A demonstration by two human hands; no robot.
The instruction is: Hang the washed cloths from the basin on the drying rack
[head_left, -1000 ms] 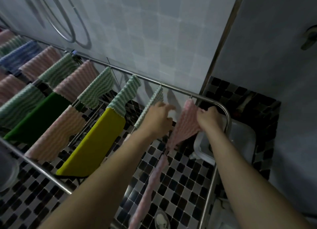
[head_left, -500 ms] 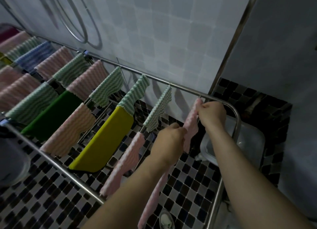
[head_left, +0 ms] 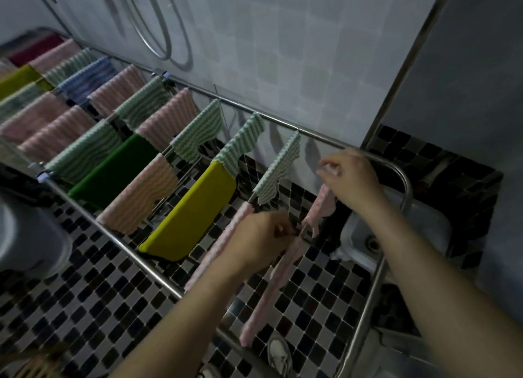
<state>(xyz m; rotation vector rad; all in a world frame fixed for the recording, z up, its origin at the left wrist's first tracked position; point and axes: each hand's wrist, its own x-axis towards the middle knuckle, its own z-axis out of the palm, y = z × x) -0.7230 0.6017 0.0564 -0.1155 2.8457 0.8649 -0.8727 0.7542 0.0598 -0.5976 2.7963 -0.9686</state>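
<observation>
The pink cloth (head_left: 321, 207) hangs edge-on at the right end of the rack (head_left: 405, 185), running from the far rail towards the near one; the bar under it is hidden, so I cannot tell how evenly it sits. The right hand (head_left: 351, 176) pinches its upper end just beside the far rail; the left hand (head_left: 260, 236) has its fingers curled on the cloth lower down, though blur hides the exact hold.

The step, as I judge it, is spreading the cloth along its bar; it would go best by drawing both hands apart along the bar to pull out the bunching near the top, and levelling the two falls so that wet weight does not drag it off.

The green cloth (head_left: 283, 168) and a second pink one (head_left: 223, 250) hang near on the left, close enough to snag; a sink (head_left: 396, 230) sits below the right end; a shoe (head_left: 280, 355) lies on the tiled floor (head_left: 113, 292).
</observation>
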